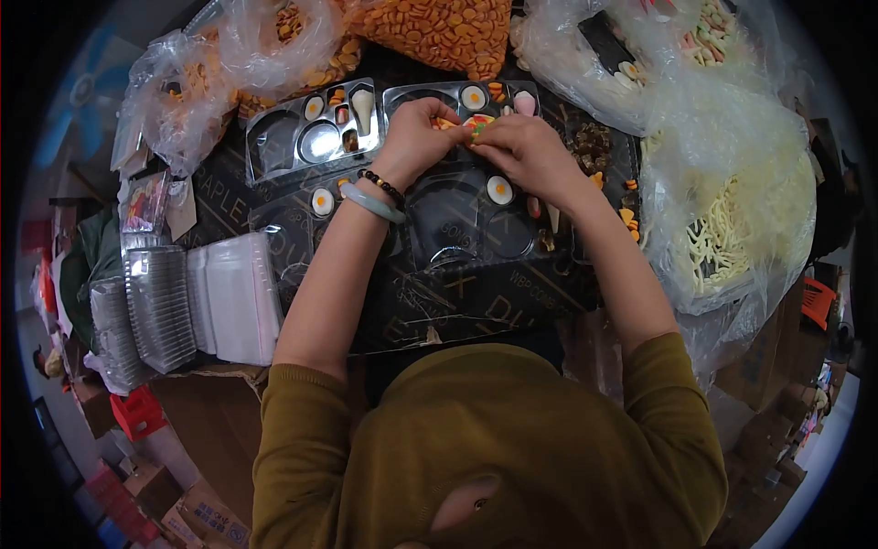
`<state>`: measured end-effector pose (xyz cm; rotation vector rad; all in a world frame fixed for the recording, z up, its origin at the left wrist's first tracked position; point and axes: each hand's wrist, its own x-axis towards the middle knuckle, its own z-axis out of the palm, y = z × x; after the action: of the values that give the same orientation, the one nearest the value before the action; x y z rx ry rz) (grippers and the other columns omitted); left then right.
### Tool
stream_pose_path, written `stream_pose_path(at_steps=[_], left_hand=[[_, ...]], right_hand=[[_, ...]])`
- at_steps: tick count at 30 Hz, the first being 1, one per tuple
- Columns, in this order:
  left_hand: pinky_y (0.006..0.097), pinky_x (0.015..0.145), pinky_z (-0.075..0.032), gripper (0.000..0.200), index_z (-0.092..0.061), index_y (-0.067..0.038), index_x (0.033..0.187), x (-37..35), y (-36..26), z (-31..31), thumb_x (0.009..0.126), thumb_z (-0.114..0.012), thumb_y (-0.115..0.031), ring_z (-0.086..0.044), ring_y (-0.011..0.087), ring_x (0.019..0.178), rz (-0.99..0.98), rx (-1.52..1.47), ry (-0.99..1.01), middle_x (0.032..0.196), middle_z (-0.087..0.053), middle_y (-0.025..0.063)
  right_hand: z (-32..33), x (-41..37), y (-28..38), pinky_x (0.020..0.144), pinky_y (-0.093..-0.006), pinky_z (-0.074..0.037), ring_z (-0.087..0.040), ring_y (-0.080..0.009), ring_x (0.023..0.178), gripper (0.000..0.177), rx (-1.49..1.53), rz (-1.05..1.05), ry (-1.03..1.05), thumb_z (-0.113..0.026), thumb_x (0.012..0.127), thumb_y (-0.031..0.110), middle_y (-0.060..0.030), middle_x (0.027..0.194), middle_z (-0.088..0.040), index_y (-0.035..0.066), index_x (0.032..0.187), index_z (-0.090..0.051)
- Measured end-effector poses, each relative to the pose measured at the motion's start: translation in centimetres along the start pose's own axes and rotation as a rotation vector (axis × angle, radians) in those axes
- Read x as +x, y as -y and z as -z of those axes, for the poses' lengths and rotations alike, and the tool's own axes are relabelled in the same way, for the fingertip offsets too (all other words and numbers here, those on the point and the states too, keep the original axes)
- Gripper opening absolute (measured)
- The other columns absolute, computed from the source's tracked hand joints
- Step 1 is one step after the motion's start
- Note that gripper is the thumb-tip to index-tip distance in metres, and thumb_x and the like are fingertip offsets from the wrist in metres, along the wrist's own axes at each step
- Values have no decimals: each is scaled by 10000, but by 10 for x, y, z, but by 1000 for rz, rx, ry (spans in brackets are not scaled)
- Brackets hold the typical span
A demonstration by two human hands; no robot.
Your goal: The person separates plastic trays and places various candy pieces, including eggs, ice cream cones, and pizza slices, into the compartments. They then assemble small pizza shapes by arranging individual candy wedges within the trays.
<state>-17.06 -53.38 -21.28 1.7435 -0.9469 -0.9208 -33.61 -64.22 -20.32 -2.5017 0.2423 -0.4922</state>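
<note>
Hands meet over the far middle of the tabletop: the left hand (416,137) and the right hand (530,151) both pinch one small colourful piece (477,122), fingers (498,134) drawn narrow around it from either side. It is probably a soft sweet, though it is too small to tell. A grip from both sides suits so small a thing and holds it steady just above the far tray (430,91). That tray, a second tray (274,137) toward the far left and a near tray (457,240) all lie on a black printed sheet (476,306), and some compartments hold egg-shaped sweets (499,189). Both forearms cross the near tray and hide part of it. An orange-filled bag (439,32) crowds the far edge, and a clear bag of pale strips (732,229) bulges along the right edge, each within easy reach. Stacked clear lids (160,306) and a white stack (233,297) sit at the left edge.
</note>
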Motion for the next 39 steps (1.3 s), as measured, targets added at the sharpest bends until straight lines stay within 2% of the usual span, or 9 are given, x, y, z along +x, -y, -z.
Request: stream_pose_path(at_steps=[8,12,15,18,24,30,33,36,39], left_hand=[[199,522,-438,171,-624,-22,842,14,12,-8,808,-749,-134,-572,66,602,5,153,-59,707,-633,12],[192,533,-436,204,-621,-22,879,7,-4,-3,846,-719,-198,-578,78,627,59,-54,-78,740,-636,26],[198,580,-460,289,-609,-4,1040,2,-18,10,932,-617,-272,-620,109,746,274,-642,-35,856,-640,50],[211,622,-516,233,-606,13,1035,-2,-23,12,947,-592,-202,-644,134,799,264,-746,18,904,-649,80],[259,700,-585,173,-595,39,1042,-4,-27,7,931,-589,-93,-665,169,749,243,-801,172,925,-662,112],[218,589,-527,160,-632,19,1023,-7,-23,5,913,-610,-96,-653,130,697,171,-472,79,873,-688,86],[192,551,-459,181,-668,-9,963,-10,-21,1,848,-700,-145,-599,81,652,136,-132,46,753,-657,17],[226,548,-461,212,-675,10,875,-9,-9,-6,777,-758,-159,-576,85,614,-151,354,-49,703,-641,30],[260,560,-478,216,-665,19,811,-7,-4,-12,745,-774,-156,-600,114,606,-164,367,-117,678,-646,68]], right_hand=[[5,0,3,733,-369,-431,-581,-213,854,61,-338,143,-16,-689,790,178,-21,770,-595,143,836,-710],[8,2,4,717,-377,-447,-591,-239,825,113,-331,184,-44,-701,780,196,-37,794,-614,117,860,-711],[7,5,5,697,-361,-470,-617,-237,784,174,92,-1,-154,-707,796,203,-52,834,-642,74,913,-709],[5,10,22,676,-320,-492,-634,-203,738,233,333,-261,-220,-702,822,209,-73,851,-661,37,980,-694],[-2,15,3,658,-242,-493,-606,-94,716,221,743,-452,-210,-693,839,141,-42,828,-676,10,1018,-679],[8,5,1,673,-202,-467,-591,-58,737,145,642,-512,-240,-652,877,77,-12,842,-662,7,1000,-684],[7,-5,-4,681,-285,-502,-655,-163,749,176,336,-495,-184,-637,850,109,-91,866,-688,17,989,-693],[9,-11,-10,710,-346,-506,-653,-257,792,178,157,-305,-136,-634,836,117,-128,853,-660,42,981,-704],[17,-4,-6,729,-390,-489,-630,-301,822,132,-137,-183,-45,-647,812,113,-119,830,-638,62,915,-710]])
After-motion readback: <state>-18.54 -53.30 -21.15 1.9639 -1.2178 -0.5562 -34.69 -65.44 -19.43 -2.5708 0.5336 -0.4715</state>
